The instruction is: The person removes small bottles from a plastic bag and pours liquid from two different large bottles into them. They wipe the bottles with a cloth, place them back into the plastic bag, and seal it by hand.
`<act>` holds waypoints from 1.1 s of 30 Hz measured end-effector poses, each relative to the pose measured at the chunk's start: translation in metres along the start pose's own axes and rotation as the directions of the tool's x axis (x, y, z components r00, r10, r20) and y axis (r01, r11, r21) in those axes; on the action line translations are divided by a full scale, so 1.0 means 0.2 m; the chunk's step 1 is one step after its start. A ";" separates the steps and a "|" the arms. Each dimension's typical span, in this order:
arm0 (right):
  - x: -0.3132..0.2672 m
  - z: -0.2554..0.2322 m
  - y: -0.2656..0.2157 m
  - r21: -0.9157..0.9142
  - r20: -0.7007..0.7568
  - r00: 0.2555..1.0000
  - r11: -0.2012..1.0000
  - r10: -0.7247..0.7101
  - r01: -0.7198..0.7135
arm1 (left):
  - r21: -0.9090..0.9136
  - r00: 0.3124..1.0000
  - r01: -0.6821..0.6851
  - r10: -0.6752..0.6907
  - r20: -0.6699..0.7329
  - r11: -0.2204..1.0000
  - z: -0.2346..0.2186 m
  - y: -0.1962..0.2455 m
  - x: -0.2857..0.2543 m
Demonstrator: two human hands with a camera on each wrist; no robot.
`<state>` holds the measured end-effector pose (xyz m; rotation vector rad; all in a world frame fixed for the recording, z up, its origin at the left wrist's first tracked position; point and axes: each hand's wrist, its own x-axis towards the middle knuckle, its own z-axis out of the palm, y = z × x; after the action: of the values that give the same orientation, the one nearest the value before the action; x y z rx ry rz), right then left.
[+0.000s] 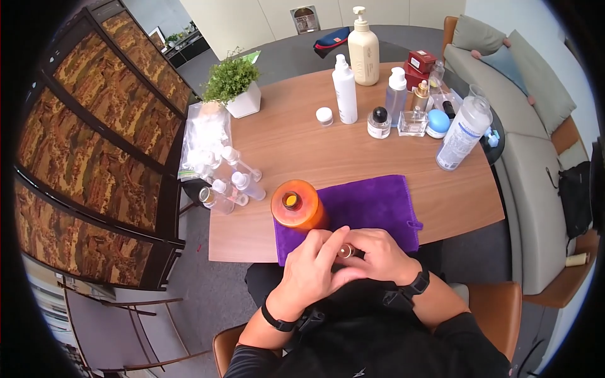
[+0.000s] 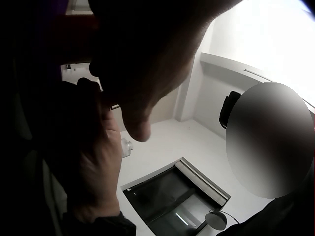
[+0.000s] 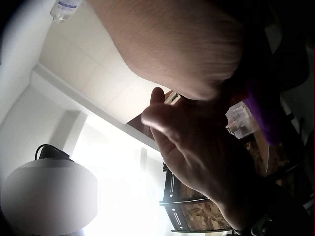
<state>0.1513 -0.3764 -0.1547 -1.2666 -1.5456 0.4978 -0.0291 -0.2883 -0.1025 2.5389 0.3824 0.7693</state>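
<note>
Both hands meet over the front edge of a purple cloth. My right hand curls its fingers round a small dark piece with a gold-rimmed round end; most of it is hidden and I cannot tell its kind. Close against its left side lies my left hand, index finger and thumb extended around the gold end. In the left wrist view that thumb sticks out straight. Just beyond the left hand an orange bottle stands upright on the cloth, its dark-rimmed neck facing up without a pump.
Several small clear bottles stand at the left by a plastic bag and a potted plant. Toward the back right are a cream pump bottle, a white spray bottle, perfume bottles, and a large clear bottle.
</note>
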 end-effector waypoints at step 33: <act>-0.01 0.01 0.00 -0.044 -0.007 1.000 0.999 -0.012 0.012 | -0.009 0.976 -0.107 0.103 -0.192 0.994 0.09 -0.06 -0.03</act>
<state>0.1498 -0.3771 -0.1565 -1.2904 -1.5645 0.4527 -0.0249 -0.2865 -0.1241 2.4906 0.3016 1.0564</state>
